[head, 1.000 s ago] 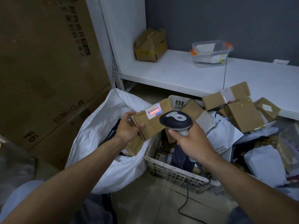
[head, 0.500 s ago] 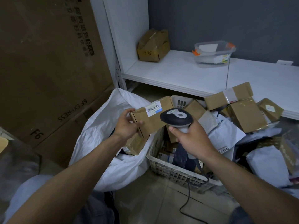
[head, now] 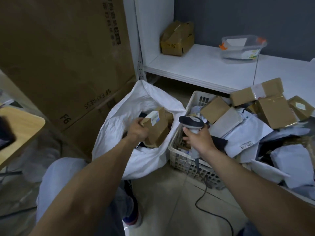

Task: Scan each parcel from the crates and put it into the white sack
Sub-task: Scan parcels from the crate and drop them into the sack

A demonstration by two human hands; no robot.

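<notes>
1. Now, head view: L hand (head: 136, 128) grips one end of a brown parcel (head: 159, 133), fingers curled round it, holding it in the mouth of the white sack (head: 117, 126). Parcel is tilted, label end up, lower end among stuff already inside. Not let go yet.
2. R hand (head: 199, 140) is wrapped round the handle of the scanner (head: 190, 121), at 3 o'clock of the parcel and clear of it, its head over the near-left corner of the crate (head: 179, 159). Cable (head: 201, 198) trails to the floor at 6 o'clock.
3. Change: 1 s ago the parcel was up in front of the scanner w/ a red line across its label. Half a sec ago the line was gone. Now it's swung to 9 o'clock and down into the sack. So the scan looks done; the drop is the step in hand.
4. Left to do: crate and the heap at its 3 o'clock are full of boxes (head: 214, 109) and mailers (head: 245, 130), so prob. far from finished. Next: release, then L hand back to 3 o'clock for another.
5. Risk: sack rim is slack, so the parcel could snag on it.
</notes>
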